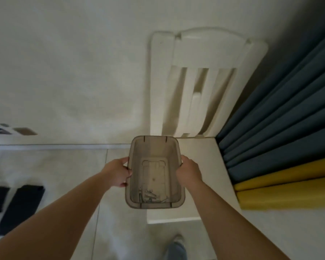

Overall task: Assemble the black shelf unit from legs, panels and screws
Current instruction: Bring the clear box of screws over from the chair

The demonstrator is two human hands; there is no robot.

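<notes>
Right, both hands on the clear bin (pixel 155 171): left hand (pixel 119 173) grips its left rim, right hand (pixel 189 172) its right rim, bin held btwn them above a white chair (pixel 199 154). Screws (pixel 148 196) heaped in bin's near end, w/ black panels (pixel 21 207) on the floor far left.

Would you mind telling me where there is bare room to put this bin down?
Both the left hand and right hand grip the bin. Free: chair seat under it, up to the curtain; floor tiles between chair and black panels. Crowded: far left, by the panels.
</notes>
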